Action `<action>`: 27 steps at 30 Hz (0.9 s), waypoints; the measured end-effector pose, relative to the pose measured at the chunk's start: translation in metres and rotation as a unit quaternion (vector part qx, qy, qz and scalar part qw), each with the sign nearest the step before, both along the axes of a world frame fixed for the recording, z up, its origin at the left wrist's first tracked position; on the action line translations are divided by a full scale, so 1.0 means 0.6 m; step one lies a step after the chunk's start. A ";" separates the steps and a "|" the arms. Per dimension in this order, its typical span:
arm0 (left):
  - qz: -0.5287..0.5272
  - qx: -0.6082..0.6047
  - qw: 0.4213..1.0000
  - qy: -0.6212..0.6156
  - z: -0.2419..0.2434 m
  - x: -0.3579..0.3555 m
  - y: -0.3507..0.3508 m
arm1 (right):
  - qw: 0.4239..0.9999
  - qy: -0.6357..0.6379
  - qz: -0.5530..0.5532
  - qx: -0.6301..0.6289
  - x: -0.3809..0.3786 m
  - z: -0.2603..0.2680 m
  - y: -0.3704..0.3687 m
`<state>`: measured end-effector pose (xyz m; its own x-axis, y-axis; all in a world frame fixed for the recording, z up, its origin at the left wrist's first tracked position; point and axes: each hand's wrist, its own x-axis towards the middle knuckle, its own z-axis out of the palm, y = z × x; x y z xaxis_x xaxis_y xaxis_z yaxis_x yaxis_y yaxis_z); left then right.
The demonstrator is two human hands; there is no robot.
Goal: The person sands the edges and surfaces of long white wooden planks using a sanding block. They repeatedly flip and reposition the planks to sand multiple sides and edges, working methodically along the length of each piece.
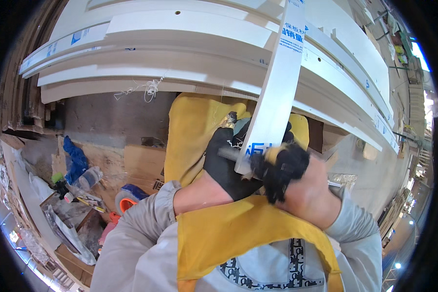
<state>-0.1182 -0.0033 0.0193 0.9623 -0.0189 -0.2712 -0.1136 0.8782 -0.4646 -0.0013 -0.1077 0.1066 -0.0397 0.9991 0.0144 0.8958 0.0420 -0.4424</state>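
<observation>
A long white board strip (277, 91) with blue printing runs away from me, its near end over my lap. My left hand (222, 164), in a worn black glove, grips it from beneath near that end; dark glove fingers show past its right side. My right hand (282, 169), also black-gloved and blurred by motion, is curled at the board's near end. A blurred grey strip (230, 153) juts out left of this end; whether my right hand holds it cannot be told. Under both hands lies a yellow apron (189, 127).
Stacked white boards (149, 67) span the front, with tangled string (151, 89) at their edge. Down to the left are flattened cardboard (142, 166), an orange-cored tape roll (127, 204), blue crumpled plastic (74, 160) and a clear cup (89, 177). Brown boards (25, 73) stand far left.
</observation>
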 end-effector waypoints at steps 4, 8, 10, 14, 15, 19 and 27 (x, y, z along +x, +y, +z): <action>-0.041 0.501 0.863 0.038 0.015 -0.016 0.005 | 0.999 -0.012 -0.033 0.008 -0.001 0.007 0.002; 0.025 0.006 0.999 -0.030 0.000 0.000 -0.002 | 1.000 0.018 -0.009 0.023 -0.025 -0.003 -0.010; 0.023 0.017 0.999 -0.026 -0.001 -0.002 0.002 | 0.998 0.062 0.018 0.028 -0.030 0.000 -0.009; 0.024 0.017 0.999 -0.026 -0.003 -0.012 0.000 | 0.995 -0.037 -0.087 0.042 0.005 0.003 0.010; 0.020 0.015 0.999 -0.027 -0.005 -0.009 -0.001 | 0.998 -0.021 -0.062 -0.004 -0.012 -0.003 -0.008; 0.027 0.030 0.999 -0.029 -0.007 -0.001 -0.003 | 0.999 0.011 0.001 0.039 -0.032 -0.006 -0.009; 0.019 0.047 0.999 -0.009 -0.005 0.000 -0.009 | 0.999 0.015 0.014 0.044 -0.041 -0.004 -0.008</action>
<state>-0.1180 -0.0089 0.0164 0.9668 0.0422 -0.2522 -0.1395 0.9137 -0.3818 -0.0258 -0.1126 0.1041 -0.0667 0.9925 0.1028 0.8798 0.1071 -0.4632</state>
